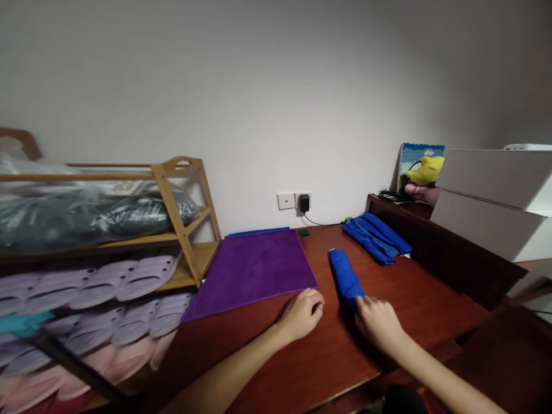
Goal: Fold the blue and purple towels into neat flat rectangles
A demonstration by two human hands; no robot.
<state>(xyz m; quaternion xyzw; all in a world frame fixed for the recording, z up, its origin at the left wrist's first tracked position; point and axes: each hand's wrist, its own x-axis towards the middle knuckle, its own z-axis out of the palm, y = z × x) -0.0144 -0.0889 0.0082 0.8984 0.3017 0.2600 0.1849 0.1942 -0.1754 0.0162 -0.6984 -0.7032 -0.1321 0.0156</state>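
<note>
Dim-to-medium indoor light, source out of frame. Wall (259,115) brightest around the middle, falling off to grey toward the upper corners. Lower right and front of the surface (332,351) go dark, detail weak there. Soft shadow beside the blue cloth roll (345,276) and under the right hand (379,322). Small glare streaks on the plastic bag (142,221). Left side smeared: slippers (142,276) and cyan item (26,325) blurry. Center fairly sharp. Wide-angle stretch near the edges.
</note>
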